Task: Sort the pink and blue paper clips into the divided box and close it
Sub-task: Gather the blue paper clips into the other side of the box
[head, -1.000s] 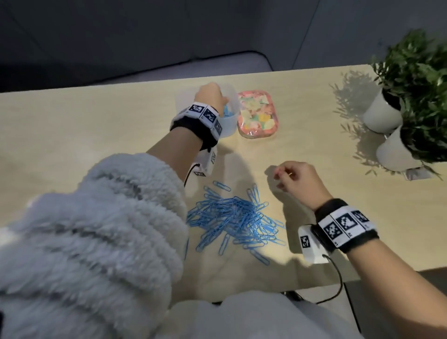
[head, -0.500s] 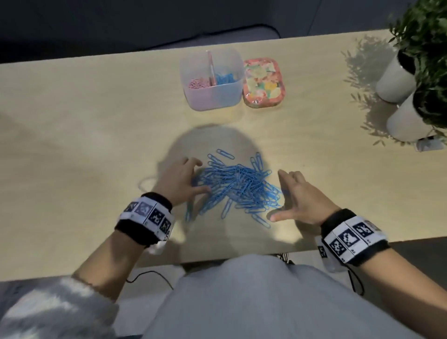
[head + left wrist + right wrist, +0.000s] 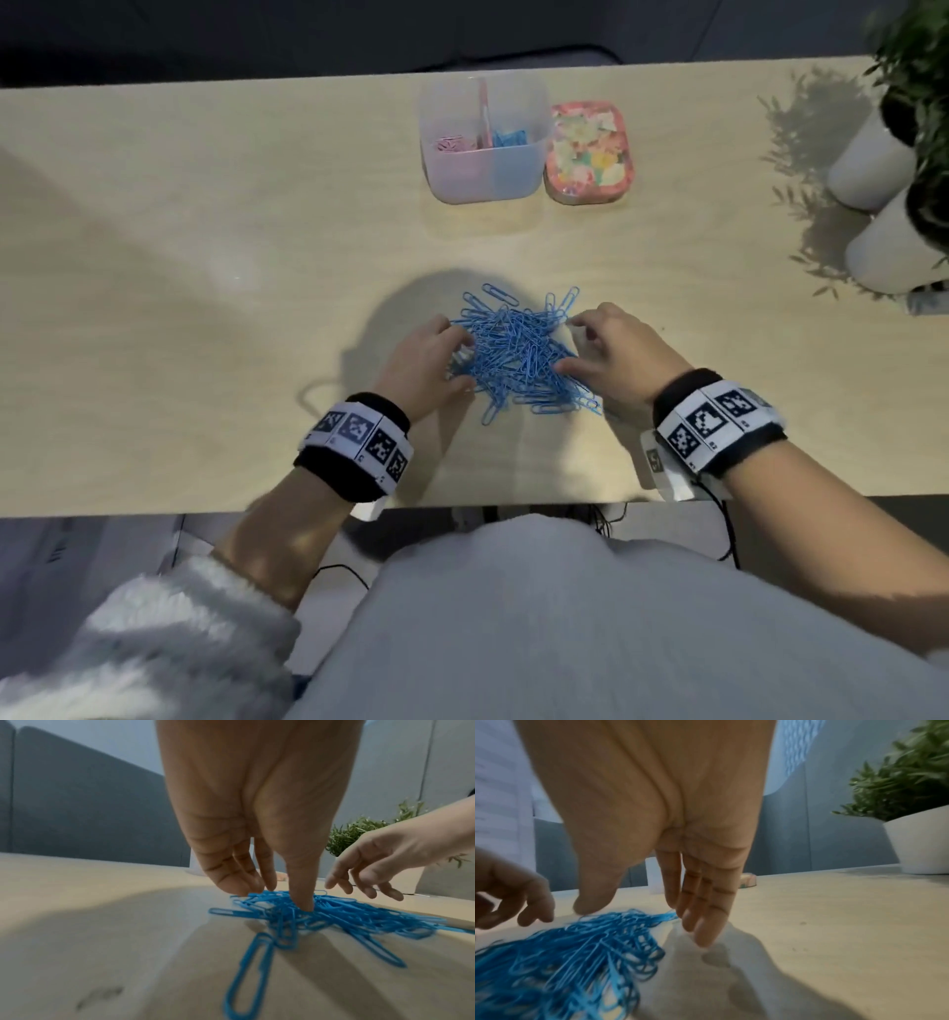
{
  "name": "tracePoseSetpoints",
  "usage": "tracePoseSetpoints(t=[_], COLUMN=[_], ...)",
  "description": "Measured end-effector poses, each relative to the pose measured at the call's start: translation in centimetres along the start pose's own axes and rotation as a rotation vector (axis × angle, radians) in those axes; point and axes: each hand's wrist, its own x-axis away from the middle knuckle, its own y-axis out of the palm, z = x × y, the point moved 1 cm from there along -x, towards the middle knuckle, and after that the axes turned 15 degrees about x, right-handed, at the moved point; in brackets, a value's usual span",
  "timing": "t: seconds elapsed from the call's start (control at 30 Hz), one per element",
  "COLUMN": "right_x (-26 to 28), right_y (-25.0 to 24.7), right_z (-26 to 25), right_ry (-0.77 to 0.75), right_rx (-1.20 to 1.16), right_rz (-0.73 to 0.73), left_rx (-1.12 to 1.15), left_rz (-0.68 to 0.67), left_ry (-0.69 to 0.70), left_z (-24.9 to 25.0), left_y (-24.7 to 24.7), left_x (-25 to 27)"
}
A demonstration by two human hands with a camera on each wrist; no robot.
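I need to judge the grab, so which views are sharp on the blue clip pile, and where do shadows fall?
Head view: blue clip pile sharp, head shadow darkening the table around it. Left wrist view: near clips blurred, left hand clear. Right wrist view: pile smeared by motion blur, right hand casting a shadow beneath its fingers.

Both forearms reach forward, bare from pushed-up fuzzy sleeves, each wrist wrapped in a black band with a strip of black-and-white markers. The left hand is palm down, fingers loosely extended and pointing downward, thumb stretched toward the right. The right hand mirrors it, fingers straight and close together, thumb spread toward the left. The two hands face each other, apart.
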Motion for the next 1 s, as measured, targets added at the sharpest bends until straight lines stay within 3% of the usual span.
tracePoseSetpoints(t=[0.13, 0.27, 0.57, 0.7, 0.87, 1.0], right_x=[0.9, 0.7, 0.0, -0.8, -2.1, -4.3], right_y=[0.8, 2.3, 2.1, 1.9, -0.5, -4.2], right_z=[-0.7, -2.9, -2.8, -2.8, -1.1, 0.1], right_ry=[-0.074, -0.095, -0.067, -0.043, 0.099, 0.102], right_rx=[0.067, 0.118, 0.013, 0.073, -0.116, -0.198], right_rz=[-0.112, -0.045, 0.011, 0.027, 0.115, 0.130], left_rx=[-0.107, -0.240, -0.280, -0.250, -0.221, -0.185], left_rz=[-0.125, -0.178, -0.140, -0.102, -0.043, -0.034], left_ry=[0.052, 0.140, 0.171, 0.181, 0.154, 0.121], left_z=[1.0, 2.0, 2.4, 2.4, 2.1, 1.9], left_y=[0.5, 1.9, 1.2, 1.0, -0.1, -1.3], left_x=[-0.9, -1.8, -2.8, -2.5, -2.6, -3.2])
